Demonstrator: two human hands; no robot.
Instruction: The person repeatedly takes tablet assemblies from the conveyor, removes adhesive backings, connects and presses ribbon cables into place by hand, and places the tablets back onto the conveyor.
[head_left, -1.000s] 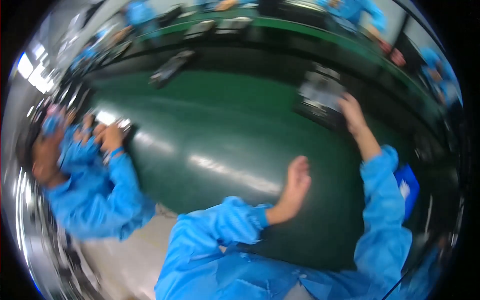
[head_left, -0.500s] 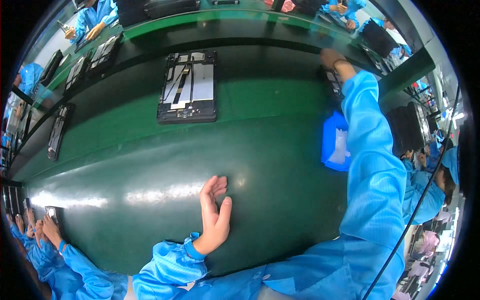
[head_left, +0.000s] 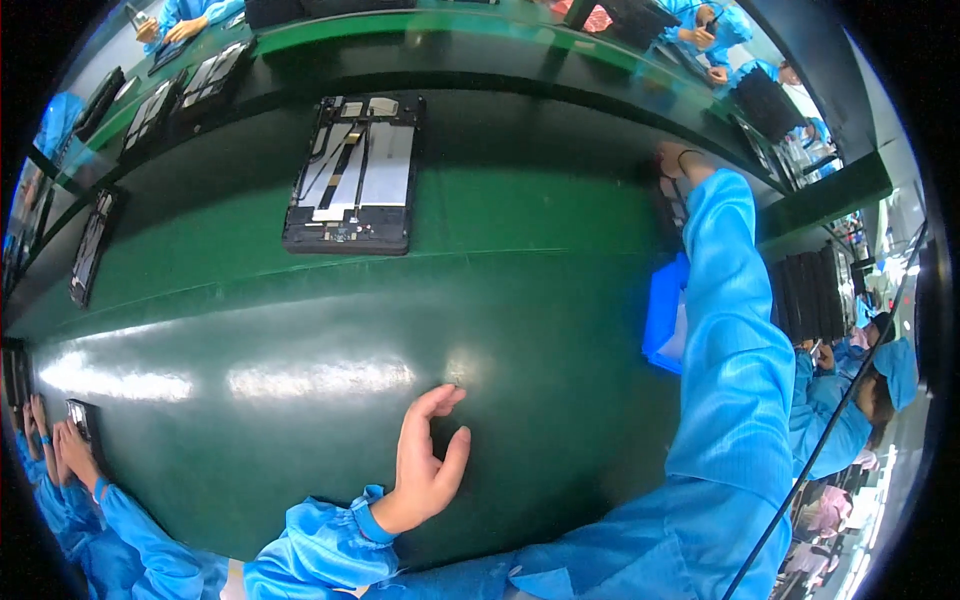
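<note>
My left hand (head_left: 425,468) hovers or rests over the near middle of the green bench (head_left: 540,420). Its fingers are slightly bent, the thumb stands apart from them, and nothing is held. At the far right, my right hand (head_left: 676,160) reaches under the raised shelf, on or beside a dark opened tablet (head_left: 670,208); its fingers are hidden, so its grip does not show. Another opened tablet (head_left: 345,238), with silver battery plates, ribbon cables and a black frame, lies at the back centre, untouched.
A blue bin (head_left: 662,315) with pale contents stands left of my right sleeve. Another opened tablet (head_left: 93,250) lies far left. A raised shelf (head_left: 500,75) spans the back. A co-worker's hand (head_left: 75,450) works at a device at the lower left. A black cable (head_left: 830,425) crosses the right side.
The view has shifted slightly, so the centre tablet sits further left in it. My left hand's fingers have curled a little more. My right arm stays stretched toward the far-right tablet.
</note>
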